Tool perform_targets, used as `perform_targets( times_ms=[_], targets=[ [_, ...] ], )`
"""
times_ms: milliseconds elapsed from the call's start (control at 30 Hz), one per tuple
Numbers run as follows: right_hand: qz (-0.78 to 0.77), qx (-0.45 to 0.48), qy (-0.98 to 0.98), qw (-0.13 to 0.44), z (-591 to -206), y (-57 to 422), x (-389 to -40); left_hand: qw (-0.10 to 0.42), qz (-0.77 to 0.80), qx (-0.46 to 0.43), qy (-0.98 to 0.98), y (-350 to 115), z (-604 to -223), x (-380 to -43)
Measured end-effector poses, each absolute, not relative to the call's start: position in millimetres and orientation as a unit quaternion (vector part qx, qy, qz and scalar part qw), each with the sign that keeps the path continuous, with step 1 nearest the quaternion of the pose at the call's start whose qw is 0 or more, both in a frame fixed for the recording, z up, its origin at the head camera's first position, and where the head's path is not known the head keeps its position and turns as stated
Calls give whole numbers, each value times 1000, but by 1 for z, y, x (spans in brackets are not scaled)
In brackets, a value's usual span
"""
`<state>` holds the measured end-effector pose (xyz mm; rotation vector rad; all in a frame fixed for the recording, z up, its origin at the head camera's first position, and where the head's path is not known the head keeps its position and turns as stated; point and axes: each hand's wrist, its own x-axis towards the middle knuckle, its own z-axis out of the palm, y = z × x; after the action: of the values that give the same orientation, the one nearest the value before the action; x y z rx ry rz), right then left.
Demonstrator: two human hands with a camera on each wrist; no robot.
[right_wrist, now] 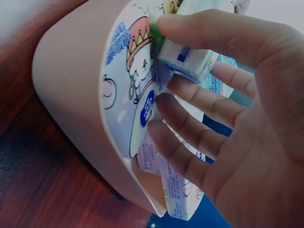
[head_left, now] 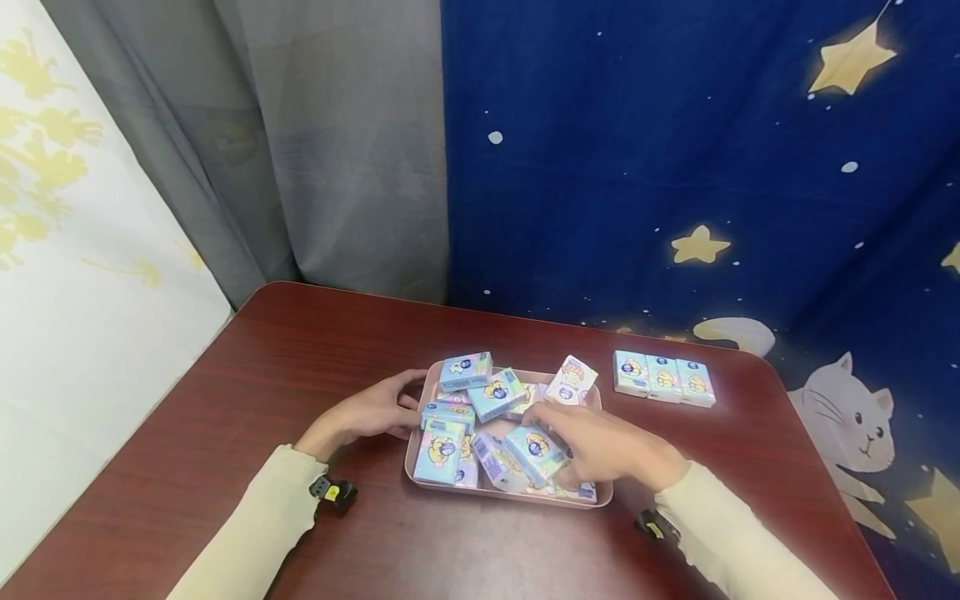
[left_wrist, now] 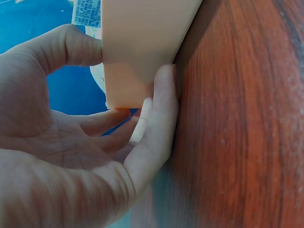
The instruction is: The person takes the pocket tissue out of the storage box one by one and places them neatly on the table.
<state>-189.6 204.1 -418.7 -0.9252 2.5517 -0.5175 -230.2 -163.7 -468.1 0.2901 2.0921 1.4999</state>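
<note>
A pink tray (head_left: 501,495) on the table holds a loose pile of small packs of pocket tissues, blue ones and lilac ones with cartoon prints. My left hand (head_left: 378,407) holds the tray's left end. In the left wrist view its thumb (left_wrist: 80,47) is against the tray wall (left_wrist: 137,57) and the fingers curl around the other side. Over the right part of the tray, my right hand (head_left: 603,442) pinches a blue tissue pack (head_left: 536,452). The right wrist view shows the thumb on that pack (right_wrist: 190,52), with the fingertips beside a lilac pack (right_wrist: 135,95).
Behind the tray to the right, three blue tissue packs (head_left: 664,377) stand side by side in a row. The dark red wooden table (head_left: 330,333) ends at a grey curtain (head_left: 352,142) and a blue starry curtain (head_left: 570,183).
</note>
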Motion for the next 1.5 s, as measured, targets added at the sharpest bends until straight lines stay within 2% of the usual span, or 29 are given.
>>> perform_targets(
  times_ms=[700,1267,1500],
  targets=[
    [-153,-338,914,166,-421,213,-186,269,556,113,778,-161,-466,-230],
    [-175,-302,925,151,-410,239,-184,271,560,106,775,-163,-466,-229],
    [-169,-293,934,115,-409,258,-185,269,559,107,776,-163,-466,-229]
  ],
)
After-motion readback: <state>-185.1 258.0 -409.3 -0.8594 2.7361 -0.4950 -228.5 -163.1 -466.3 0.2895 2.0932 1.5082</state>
